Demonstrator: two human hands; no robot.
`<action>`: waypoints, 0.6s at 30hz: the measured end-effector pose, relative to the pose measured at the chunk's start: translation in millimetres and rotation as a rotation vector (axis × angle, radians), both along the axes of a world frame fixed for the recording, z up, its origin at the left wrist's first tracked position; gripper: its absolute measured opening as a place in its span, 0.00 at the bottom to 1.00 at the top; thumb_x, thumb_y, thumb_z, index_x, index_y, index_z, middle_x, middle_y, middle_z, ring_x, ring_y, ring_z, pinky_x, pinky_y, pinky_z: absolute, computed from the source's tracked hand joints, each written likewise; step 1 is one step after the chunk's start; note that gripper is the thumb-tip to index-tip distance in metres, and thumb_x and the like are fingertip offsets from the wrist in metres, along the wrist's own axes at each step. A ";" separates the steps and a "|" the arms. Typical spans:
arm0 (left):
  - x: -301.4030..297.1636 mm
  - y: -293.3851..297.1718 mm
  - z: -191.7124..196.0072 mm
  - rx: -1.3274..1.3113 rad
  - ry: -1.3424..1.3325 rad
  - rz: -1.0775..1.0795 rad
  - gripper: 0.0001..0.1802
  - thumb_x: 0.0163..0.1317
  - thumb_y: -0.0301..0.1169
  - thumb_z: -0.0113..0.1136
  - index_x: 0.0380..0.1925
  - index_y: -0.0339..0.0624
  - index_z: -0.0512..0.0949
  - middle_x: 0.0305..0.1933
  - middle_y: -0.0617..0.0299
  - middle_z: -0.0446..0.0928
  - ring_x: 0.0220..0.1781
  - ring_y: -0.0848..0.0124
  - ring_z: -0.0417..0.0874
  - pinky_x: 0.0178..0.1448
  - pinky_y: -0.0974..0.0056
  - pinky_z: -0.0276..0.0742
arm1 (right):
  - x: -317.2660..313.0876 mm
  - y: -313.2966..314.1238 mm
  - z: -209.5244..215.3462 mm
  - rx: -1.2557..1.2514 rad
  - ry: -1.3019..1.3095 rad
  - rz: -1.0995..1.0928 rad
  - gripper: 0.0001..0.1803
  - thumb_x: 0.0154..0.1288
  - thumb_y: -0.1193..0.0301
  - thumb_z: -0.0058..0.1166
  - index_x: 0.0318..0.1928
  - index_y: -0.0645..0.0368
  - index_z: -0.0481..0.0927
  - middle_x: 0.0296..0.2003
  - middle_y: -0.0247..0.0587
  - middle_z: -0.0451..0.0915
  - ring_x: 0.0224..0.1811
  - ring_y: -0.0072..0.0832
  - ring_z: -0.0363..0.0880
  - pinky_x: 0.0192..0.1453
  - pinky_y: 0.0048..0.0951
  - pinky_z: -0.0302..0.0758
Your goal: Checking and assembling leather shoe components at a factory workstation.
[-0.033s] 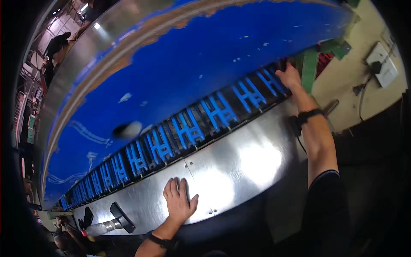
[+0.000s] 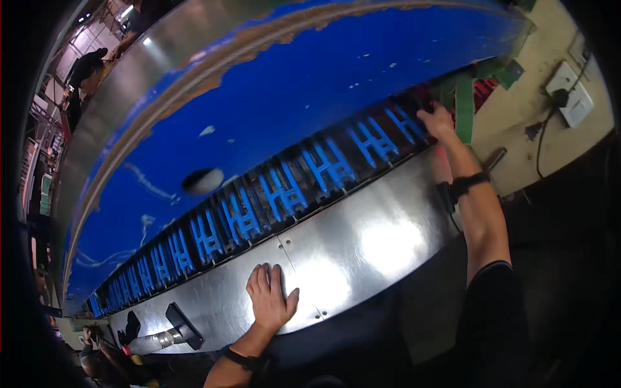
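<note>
My left hand (image 2: pixel 272 301) lies flat on a shiny metal ledge (image 2: pixel 252 255), fingers stretched out and thumb apart, holding nothing. My right hand (image 2: pixel 440 123) reaches to the right end of a long row of blue fork-shaped pieces (image 2: pixel 333 168) set in a dark channel. Its thumb points left and its fingers curl into the dark beside green tape (image 2: pixel 464 110); whatever they grip is hidden. Above the row spreads a wide, scuffed blue surface (image 2: pixel 284 97) with a pale-and-dark oval spot (image 2: pixel 202 182).
A tool with a flat dark head (image 2: pixel 184 326) and a pale handle lies at the ledge's left end. A wall socket with a plug and cord (image 2: pixel 569 96) is at far right. Other people (image 2: pixel 90 68) show at upper left, and another (image 2: pixel 97 362) at lower left.
The marks and the oval spot on the blue surface have shifted up and to the right along the row. My right hand sits slightly lower; my left hand stays on the ledge.
</note>
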State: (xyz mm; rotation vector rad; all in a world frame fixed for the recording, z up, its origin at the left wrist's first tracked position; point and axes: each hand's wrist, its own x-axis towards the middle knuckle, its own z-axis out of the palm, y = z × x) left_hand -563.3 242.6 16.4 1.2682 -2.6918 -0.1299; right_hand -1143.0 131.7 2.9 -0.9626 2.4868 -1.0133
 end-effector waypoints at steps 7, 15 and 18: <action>-3.6 -0.6 -0.7 0.039 0.066 0.003 0.38 0.57 0.46 0.64 0.62 0.33 0.67 0.65 0.36 0.63 0.69 0.41 0.61 0.69 0.40 0.56 | 130.2 188.6 80.9 -0.218 0.246 0.362 0.31 0.56 0.66 0.64 0.59 0.66 0.74 0.49 0.60 0.81 0.50 0.54 0.81 0.54 0.45 0.77; -211.4 -16.2 248.6 -0.138 0.380 -0.655 0.32 0.62 0.33 0.63 0.64 0.33 0.66 0.68 0.41 0.66 0.71 0.46 0.67 0.73 0.51 0.65 | 192.7 270.5 19.7 -0.483 0.231 0.375 0.33 0.53 0.73 0.66 0.61 0.61 0.70 0.55 0.54 0.76 0.56 0.52 0.77 0.60 0.43 0.75; -299.9 -30.3 315.5 -0.253 0.453 -0.753 0.29 0.69 0.35 0.56 0.67 0.34 0.63 0.69 0.42 0.66 0.72 0.49 0.66 0.74 0.55 0.62 | 197.9 270.5 10.9 -0.589 0.227 0.334 0.34 0.48 0.76 0.69 0.59 0.60 0.71 0.54 0.52 0.76 0.56 0.51 0.76 0.60 0.42 0.75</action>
